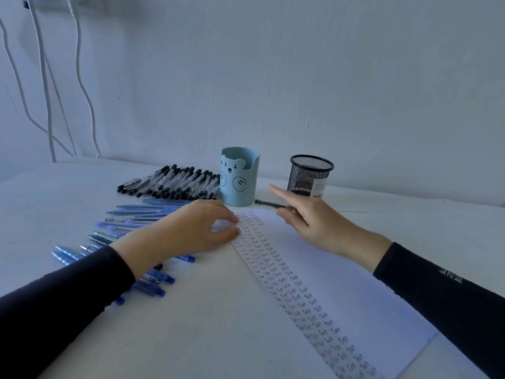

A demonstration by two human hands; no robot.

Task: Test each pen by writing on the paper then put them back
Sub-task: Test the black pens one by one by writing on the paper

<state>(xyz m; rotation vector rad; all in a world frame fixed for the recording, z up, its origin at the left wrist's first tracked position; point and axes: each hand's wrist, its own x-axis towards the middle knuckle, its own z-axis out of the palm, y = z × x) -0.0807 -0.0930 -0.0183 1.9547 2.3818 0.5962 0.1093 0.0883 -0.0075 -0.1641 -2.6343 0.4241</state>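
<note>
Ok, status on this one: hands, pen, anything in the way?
Left hand pressing on paper, top corner. Right hand holds black pen, near mesh cup. Bear cup beside it, nothing between.

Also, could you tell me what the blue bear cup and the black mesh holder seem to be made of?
The blue bear cup looks like matt plastic, possibly coated card: an even opaque wall, printed face, no gloss. The black mesh holder appears to be dark-painted metal wire mesh: its wall is see-through, with a solid rim ring.
</note>
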